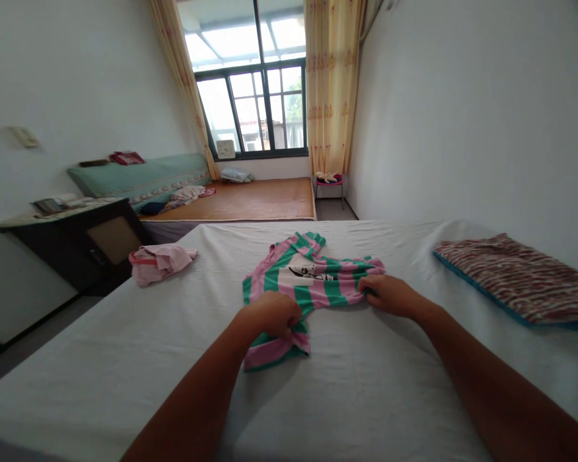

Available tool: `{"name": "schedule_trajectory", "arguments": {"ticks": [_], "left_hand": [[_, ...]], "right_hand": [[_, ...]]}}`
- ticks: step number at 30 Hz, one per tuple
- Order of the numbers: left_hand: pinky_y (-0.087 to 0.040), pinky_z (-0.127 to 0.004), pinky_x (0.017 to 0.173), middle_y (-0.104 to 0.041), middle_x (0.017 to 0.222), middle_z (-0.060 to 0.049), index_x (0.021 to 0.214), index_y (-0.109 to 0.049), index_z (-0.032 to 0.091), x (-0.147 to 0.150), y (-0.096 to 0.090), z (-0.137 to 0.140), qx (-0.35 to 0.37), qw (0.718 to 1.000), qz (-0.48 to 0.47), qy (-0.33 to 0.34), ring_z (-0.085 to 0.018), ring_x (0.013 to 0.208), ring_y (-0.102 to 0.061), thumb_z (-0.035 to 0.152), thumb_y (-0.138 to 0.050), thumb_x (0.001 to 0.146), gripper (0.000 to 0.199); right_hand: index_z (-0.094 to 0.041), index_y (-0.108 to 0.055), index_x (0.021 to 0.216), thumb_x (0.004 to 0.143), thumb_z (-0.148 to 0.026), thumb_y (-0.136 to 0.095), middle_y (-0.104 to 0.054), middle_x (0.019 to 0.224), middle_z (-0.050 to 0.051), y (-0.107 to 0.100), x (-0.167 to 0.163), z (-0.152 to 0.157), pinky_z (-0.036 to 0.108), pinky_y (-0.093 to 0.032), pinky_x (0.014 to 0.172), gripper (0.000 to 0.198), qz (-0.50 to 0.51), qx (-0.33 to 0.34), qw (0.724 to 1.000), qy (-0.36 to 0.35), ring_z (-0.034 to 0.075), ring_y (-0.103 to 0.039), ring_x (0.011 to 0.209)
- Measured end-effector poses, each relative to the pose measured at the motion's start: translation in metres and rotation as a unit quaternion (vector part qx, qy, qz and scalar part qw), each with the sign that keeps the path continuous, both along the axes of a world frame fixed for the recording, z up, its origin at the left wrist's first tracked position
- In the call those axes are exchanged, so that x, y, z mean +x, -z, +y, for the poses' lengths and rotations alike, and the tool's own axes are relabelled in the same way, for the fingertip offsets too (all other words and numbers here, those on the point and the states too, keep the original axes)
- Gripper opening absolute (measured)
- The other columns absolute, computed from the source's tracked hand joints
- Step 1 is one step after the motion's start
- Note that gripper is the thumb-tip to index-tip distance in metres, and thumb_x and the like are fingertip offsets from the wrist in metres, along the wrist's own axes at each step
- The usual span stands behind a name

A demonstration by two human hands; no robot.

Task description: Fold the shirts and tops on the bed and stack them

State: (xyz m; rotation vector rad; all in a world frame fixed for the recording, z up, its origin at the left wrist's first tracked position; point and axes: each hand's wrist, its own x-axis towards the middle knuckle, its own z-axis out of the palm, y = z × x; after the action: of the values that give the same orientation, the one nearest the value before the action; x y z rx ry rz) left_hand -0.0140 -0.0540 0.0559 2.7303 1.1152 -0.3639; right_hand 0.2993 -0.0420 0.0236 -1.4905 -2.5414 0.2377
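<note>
A pink and green striped T-shirt [322,295] lies spread on a white-sheeted surface, its collar toward the left and its hem toward the right. A pale patch with a dark print is on its front. My left hand [275,313] is closed on the shirt near the sleeve closest to me. At the hem's near corner, my right hand [388,294] pinches the fabric. Both hands partly cover the cloth they grip.
A folded pink cloth [161,262] sits at the left edge of the white sheet [173,359]. On the right lies a striped brown-and-white folded textile [520,276] with a blue underside. Beyond are a bed with a brown mat [264,199], a dark cabinet [84,240] and a small stool [329,181].
</note>
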Motion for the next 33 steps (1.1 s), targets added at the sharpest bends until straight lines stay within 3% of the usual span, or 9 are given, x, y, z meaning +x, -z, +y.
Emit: {"name": "schedule_trajectory", "arguments": {"ticks": [3,7,15,18,21,23,25,29,33], "left_hand": [[-0.041,-0.022,0.060,-0.066,0.076,0.000,0.074,-0.065,0.020,-0.014,-0.014,0.004,-0.067,0.994,-0.084,0.031,-0.015,0.067,-0.059,0.012,-0.064,0.061,0.015],[-0.044,-0.017,0.066,-0.064,0.078,0.004,0.083,-0.063,0.018,-0.031,-0.031,0.004,-0.233,0.951,-0.195,0.051,-0.010,0.070,-0.057,0.006,-0.058,0.065,0.022],[-0.041,-0.018,0.056,-0.055,0.064,0.006,0.078,-0.058,0.017,-0.027,0.002,0.019,-0.397,0.895,-0.199,0.027,-0.008,0.058,-0.048,0.017,-0.067,0.067,0.014],[-0.035,-0.017,0.048,-0.049,0.060,0.007,0.077,-0.053,0.017,-0.029,0.012,0.035,-0.376,0.867,-0.325,-0.043,-0.006,0.051,-0.043,0.029,-0.069,0.069,0.021],[-0.035,-0.016,0.048,-0.051,0.065,0.006,0.084,-0.053,0.018,-0.038,0.020,0.053,-0.234,0.814,-0.489,-0.208,-0.006,0.052,-0.046,0.040,-0.065,0.073,0.028],[-0.039,-0.018,0.052,-0.057,0.074,0.002,0.089,-0.055,0.018,-0.046,0.023,0.061,-0.160,0.790,-0.513,-0.296,-0.009,0.060,-0.054,0.046,-0.062,0.075,0.033],[-0.041,-0.020,0.053,-0.060,0.076,0.000,0.085,-0.057,0.017,-0.055,0.025,0.065,-0.142,0.808,-0.472,-0.323,-0.012,0.065,-0.057,0.054,-0.059,0.075,0.039],[-0.038,-0.020,0.050,-0.053,0.062,0.002,0.067,-0.054,0.016,-0.074,0.016,0.060,-0.156,0.890,-0.349,-0.249,-0.011,0.057,-0.050,0.063,-0.055,0.076,0.047],[-0.039,-0.019,0.051,-0.058,0.066,0.003,0.089,-0.061,0.016,-0.085,0.007,0.049,-0.189,0.917,-0.267,-0.228,-0.011,0.058,-0.052,0.049,-0.069,0.069,0.040]], "right_hand": [[-0.018,-0.064,0.092,0.079,-0.019,-0.051,-0.065,0.086,0.003,-0.016,0.006,-0.006,0.026,-0.042,0.070,0.018,0.089,-0.101,0.987,-0.087,0.017,-0.057,0.078],[-0.015,-0.066,0.097,0.082,-0.030,-0.056,-0.063,0.083,0.002,-0.028,0.012,-0.016,0.022,-0.043,0.064,0.024,0.124,-0.332,0.915,-0.190,0.014,-0.055,0.073],[-0.013,-0.068,0.096,0.079,-0.047,-0.065,-0.062,0.078,0.001,-0.014,0.018,-0.010,0.023,-0.042,0.064,0.038,0.154,-0.432,0.873,-0.169,0.013,-0.054,0.069],[-0.013,-0.066,0.098,0.082,-0.053,-0.060,-0.059,0.079,0.001,-0.014,0.028,-0.005,0.023,-0.040,0.064,0.043,0.184,-0.395,0.887,-0.151,0.013,-0.051,0.071],[-0.014,-0.066,0.096,0.083,-0.059,-0.053,-0.058,0.080,0.002,-0.008,0.038,0.003,0.025,-0.040,0.066,0.048,0.188,-0.317,0.924,-0.103,0.014,-0.049,0.073],[-0.015,-0.067,0.093,0.083,-0.061,-0.051,-0.059,0.080,0.002,0.000,0.044,0.010,0.026,-0.040,0.066,0.050,0.173,-0.268,0.946,-0.063,0.015,-0.050,0.073],[-0.015,-0.068,0.091,0.081,-0.062,-0.050,-0.060,0.079,0.003,0.008,0.048,0.017,0.027,-0.040,0.065,0.052,0.154,-0.237,0.959,-0.034,0.016,-0.050,0.071],[-0.016,-0.068,0.082,0.080,-0.066,-0.049,-0.057,0.071,0.001,0.015,0.050,0.022,0.026,-0.037,0.059,0.053,0.137,-0.223,0.965,-0.004,0.014,-0.046,0.064],[-0.016,-0.068,0.090,0.078,-0.067,-0.053,-0.057,0.074,0.002,0.008,0.048,0.016,0.025,-0.036,0.057,0.055,0.138,-0.260,0.956,-0.007,0.014,-0.047,0.066]]}}
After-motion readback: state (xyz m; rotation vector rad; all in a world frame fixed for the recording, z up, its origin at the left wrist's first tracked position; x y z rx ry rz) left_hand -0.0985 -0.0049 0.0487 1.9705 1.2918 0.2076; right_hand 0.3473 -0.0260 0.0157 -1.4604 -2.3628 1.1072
